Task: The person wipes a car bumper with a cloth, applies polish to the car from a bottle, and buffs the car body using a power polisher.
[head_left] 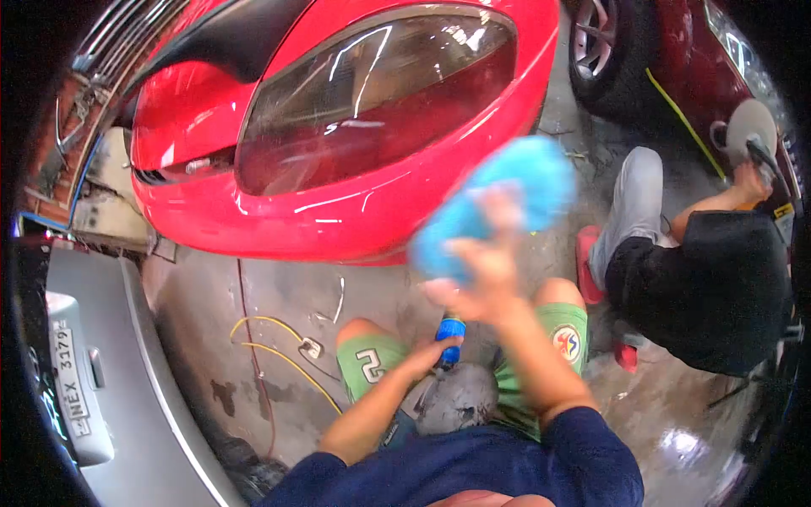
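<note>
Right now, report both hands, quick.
Left hand: closed on a blue cylinder, perhaps a bottle.
Right hand: holding a blue cloth; too blurred to tell each finger.

Before you are an oblong sky-blue pad [537, 176], a smooth blue cylinder [453, 330] and a round mottled-grey piece [460, 399]. Your green fabric shorts [559, 318] show a white "2"; your fabric shirt [473, 460] is navy, the glossy car body [291, 226] red.
</note>
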The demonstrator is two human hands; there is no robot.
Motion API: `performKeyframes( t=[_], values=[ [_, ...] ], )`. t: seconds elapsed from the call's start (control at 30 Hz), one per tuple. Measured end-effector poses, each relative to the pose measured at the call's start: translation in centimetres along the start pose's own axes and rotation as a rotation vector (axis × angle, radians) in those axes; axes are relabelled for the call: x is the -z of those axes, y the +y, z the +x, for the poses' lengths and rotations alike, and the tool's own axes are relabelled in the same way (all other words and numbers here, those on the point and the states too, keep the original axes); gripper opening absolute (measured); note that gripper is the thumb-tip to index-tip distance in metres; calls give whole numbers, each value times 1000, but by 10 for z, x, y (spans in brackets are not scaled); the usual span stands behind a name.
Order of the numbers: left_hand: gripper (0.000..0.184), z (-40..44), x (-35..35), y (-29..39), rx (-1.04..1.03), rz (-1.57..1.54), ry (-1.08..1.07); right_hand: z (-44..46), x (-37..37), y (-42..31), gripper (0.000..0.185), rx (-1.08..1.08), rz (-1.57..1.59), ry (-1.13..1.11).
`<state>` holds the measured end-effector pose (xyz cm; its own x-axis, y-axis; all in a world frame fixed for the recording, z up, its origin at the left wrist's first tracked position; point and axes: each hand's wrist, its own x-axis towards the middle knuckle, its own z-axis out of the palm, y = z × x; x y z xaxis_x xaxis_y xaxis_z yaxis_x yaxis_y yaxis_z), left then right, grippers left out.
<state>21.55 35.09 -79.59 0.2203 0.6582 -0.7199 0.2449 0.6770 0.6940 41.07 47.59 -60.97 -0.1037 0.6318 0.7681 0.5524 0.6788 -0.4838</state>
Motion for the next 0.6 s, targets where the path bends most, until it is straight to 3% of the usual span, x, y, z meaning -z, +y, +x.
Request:
performKeyframes(
  t=[0.03,0.07,0.1,0.2,0.27,0.37,0.43,0.5,0.6],
  values=[
    [51,-4,-1,0,-147,75,72,-11,-58,-6,57,-47,161,-66],
    [54,-3,3,2,-126,78,72,-16,-96,-18,59,-132,107,-136],
    [56,-2,8,4,-104,81,71,-24,-141,-4,74,-165,-39,-15],
    [61,5,23,-17,138,-44,14,43,-112,78,94,-308,-42,310],
    [59,7,38,-45,139,12,73,93,-81,201,93,-247,-4,476],
    [59,-3,41,-44,135,25,100,132,-43,295,88,-323,97,559],
    [58,-3,50,-53,145,4,95,122,-50,255,84,-383,37,555],
    [56,-5,54,-53,148,-66,106,85,-77,156,81,-431,-63,465],
    [53,1,53,-38,136,-119,103,-16,-167,43,76,-259,-7,234]
  ],
)
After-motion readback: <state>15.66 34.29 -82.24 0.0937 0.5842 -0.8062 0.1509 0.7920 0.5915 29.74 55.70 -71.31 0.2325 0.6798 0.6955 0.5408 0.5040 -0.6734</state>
